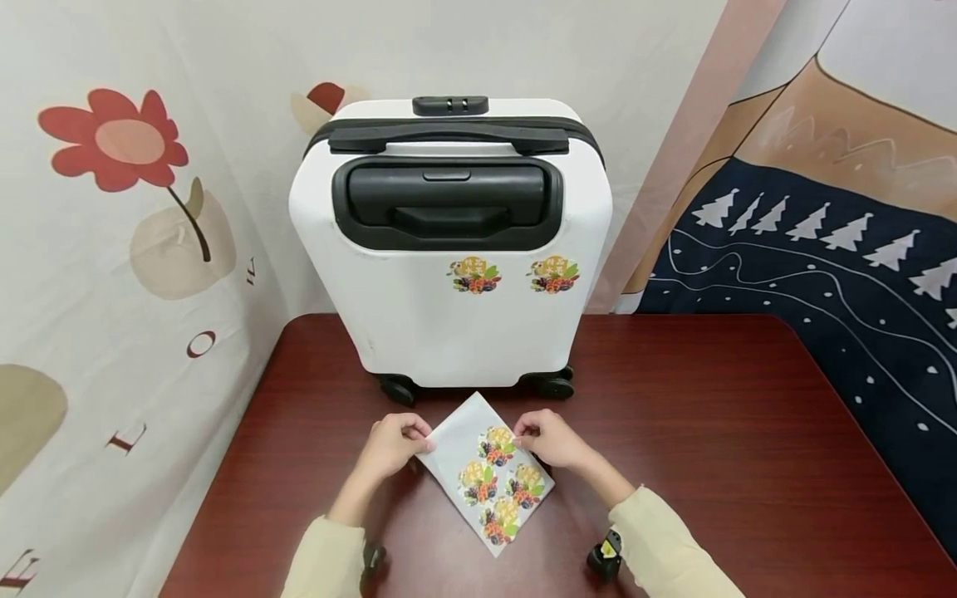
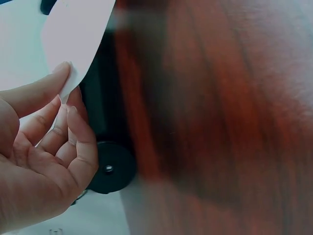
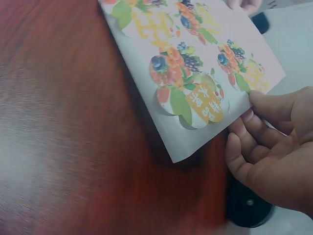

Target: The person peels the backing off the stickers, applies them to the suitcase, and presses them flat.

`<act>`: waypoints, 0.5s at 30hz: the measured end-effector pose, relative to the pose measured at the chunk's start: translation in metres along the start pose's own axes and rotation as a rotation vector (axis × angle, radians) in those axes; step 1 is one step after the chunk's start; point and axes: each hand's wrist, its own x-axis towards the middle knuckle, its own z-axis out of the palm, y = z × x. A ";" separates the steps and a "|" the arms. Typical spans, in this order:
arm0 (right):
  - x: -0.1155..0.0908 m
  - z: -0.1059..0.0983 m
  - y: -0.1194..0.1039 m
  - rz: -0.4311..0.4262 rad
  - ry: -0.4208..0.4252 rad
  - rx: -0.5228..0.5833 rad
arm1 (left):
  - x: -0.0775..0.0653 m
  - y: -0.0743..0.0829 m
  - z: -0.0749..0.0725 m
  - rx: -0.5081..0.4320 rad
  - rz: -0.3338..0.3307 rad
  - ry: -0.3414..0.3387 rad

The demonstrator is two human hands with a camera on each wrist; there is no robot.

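Observation:
A white sticker sheet [image 1: 456,448] with several fruit stickers [image 1: 526,486] is held slantwise above the table, in front of the suitcase. My left hand [image 1: 396,443] pinches its left corner between thumb and fingers; in the left wrist view that hand [image 2: 49,142] has the paper tip under the thumb. On the other side, my right hand [image 1: 549,438] pinches the upper right edge beside the top sticker. The right wrist view shows the right hand's thumb [image 3: 274,105] on the printed face, and one sticker [image 3: 188,98] with its edge slightly lifted from the sheet.
A white suitcase [image 1: 449,324] with black handles and wheels stands upright at the back of the red-brown table [image 1: 710,432]. Two fruit stickers [image 1: 474,275] are on its front, below the handle recess at the right. Patterned cloth [image 1: 224,50] hangs behind and beside the table.

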 end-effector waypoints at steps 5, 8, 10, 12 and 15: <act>-0.002 -0.016 -0.012 -0.053 -0.027 0.020 | -0.003 0.009 -0.008 -0.016 0.017 -0.002; -0.003 -0.023 -0.017 -0.064 -0.036 0.012 | -0.004 0.014 -0.011 -0.032 0.028 -0.005; -0.003 -0.026 -0.017 -0.063 -0.041 0.027 | -0.005 0.016 -0.012 -0.035 0.032 -0.008; -0.003 -0.028 -0.017 -0.059 -0.047 0.042 | -0.006 0.017 -0.012 -0.041 0.033 -0.010; -0.004 -0.030 -0.017 -0.052 -0.056 0.065 | -0.006 0.017 -0.012 -0.043 0.036 -0.012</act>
